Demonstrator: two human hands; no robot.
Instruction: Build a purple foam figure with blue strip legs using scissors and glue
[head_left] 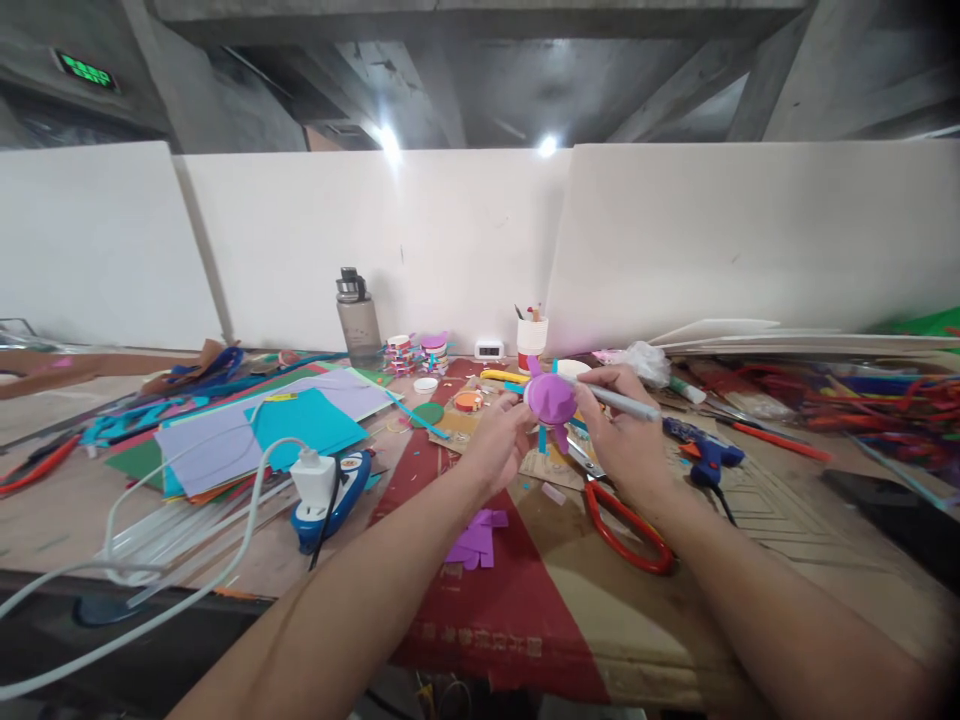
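Note:
A round purple paper piece (551,399) with purple and blue tabs around its edge is held up over the cardboard. My left hand (499,440) pinches its left side, and the fingers of my right hand (624,445) are against its right side. A grey marker pen (628,403) lies across my right hand, gripped between thumb and fingers. Under that hand are red-handled scissors (630,535), resting on the board. Cut purple paper pieces (478,540) lie in front of my left wrist. A small orange disc (469,402) sits beyond my left hand.
Coloured paper sheets (307,425) and a blue-and-white power strip (330,500) with white cables lie on the left. At the back stand a bottle (358,325) and a pen cup (532,335). A blue glue gun (705,455) and a dark phone-like slab (892,520) lie on the right.

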